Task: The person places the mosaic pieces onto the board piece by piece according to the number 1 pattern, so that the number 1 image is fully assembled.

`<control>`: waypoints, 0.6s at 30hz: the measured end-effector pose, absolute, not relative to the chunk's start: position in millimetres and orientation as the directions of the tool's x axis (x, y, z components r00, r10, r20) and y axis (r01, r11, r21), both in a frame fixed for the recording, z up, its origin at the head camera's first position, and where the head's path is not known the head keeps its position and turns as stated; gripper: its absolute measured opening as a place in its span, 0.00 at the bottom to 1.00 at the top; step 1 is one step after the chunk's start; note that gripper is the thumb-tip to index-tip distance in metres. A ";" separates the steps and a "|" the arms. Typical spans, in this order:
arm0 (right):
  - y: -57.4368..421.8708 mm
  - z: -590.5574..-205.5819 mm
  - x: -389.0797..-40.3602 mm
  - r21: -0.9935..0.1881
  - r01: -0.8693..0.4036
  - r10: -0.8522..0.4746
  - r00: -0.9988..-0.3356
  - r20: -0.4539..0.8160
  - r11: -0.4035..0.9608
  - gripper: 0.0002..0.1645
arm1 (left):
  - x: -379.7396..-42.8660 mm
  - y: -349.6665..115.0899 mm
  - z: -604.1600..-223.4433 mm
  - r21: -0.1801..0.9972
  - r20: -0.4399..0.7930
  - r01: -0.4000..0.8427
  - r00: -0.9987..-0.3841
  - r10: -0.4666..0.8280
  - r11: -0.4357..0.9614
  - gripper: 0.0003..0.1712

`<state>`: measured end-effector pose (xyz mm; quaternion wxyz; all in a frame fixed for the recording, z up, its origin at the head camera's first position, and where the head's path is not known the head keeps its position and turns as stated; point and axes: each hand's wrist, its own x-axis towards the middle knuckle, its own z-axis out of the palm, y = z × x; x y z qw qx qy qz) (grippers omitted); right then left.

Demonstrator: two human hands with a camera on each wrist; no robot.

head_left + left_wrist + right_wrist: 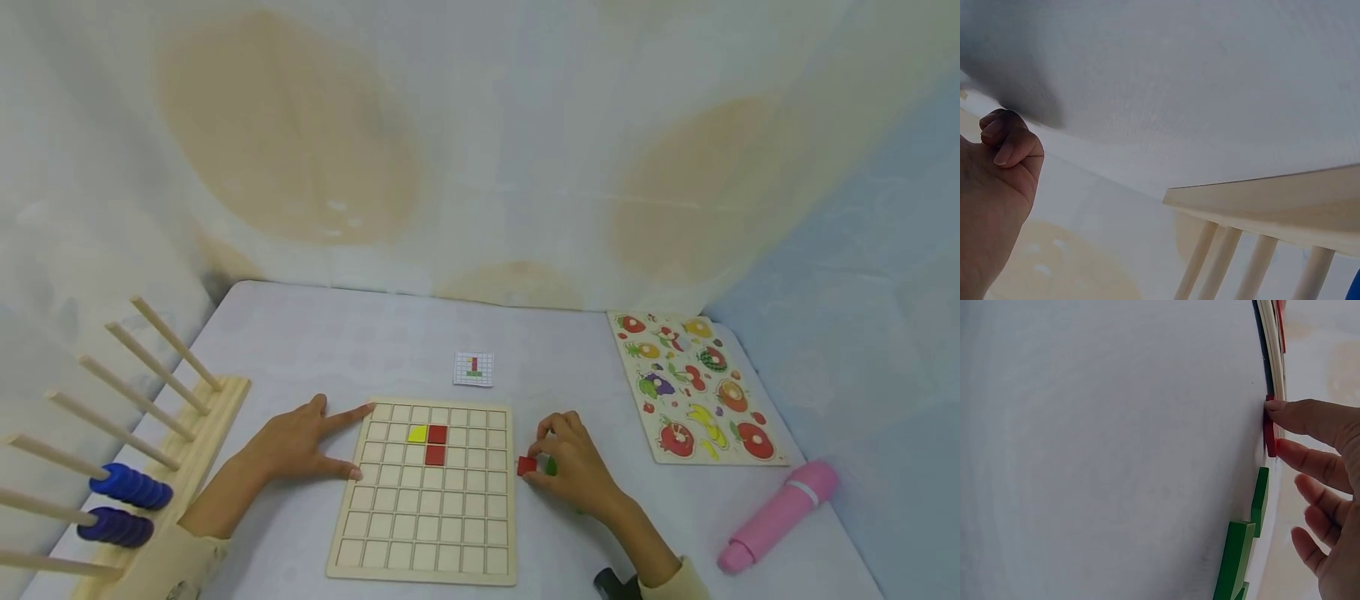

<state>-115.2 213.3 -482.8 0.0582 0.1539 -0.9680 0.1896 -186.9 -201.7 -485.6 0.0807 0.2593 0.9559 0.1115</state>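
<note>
A wooden grid board (427, 575) lies flat on the table. One yellow tile (417, 433) and two red tiles (436, 455) sit in its upper cells. My left hand (300, 439) touches the board's left edge with a spread thumb and outstretched index finger; its other fingers are bent, as the left wrist view shows. Just right of the board, my right hand (573, 467) pinches a loose red tile (1270, 428) by its edges between thumb and index finger, down at the table. Several green tiles (1235, 559) lie close by, partly hidden under this hand in the head view.
A small printed pattern card (473, 368) lies behind the board. On the left stands a wooden peg rack (213, 400) with blue rings (131, 486). At the right are a fruit puzzle board (697, 392), a pink cylinder (780, 517) and a black object (617, 585).
</note>
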 end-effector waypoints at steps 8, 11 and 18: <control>212.0 -479.8 -114.8 -0.320 -0.382 -0.317 -0.919 0.235 0.867 0.13 | -187.2 -201.9 -484.3 0.256 -0.085 0.489 -0.848 0.523 0.834 0.58; 209.7 -476.9 -115.0 -0.318 -0.395 -0.327 -0.912 0.248 0.862 0.13 | -187.1 -201.6 -483.8 0.262 -0.078 0.493 -0.846 0.527 0.830 0.57; 202.0 -471.3 -115.0 -0.293 -0.428 -0.346 -0.892 0.292 0.855 0.13 | -187.6 -202.3 -487.8 0.251 -0.090 0.482 -0.852 0.516 0.840 0.58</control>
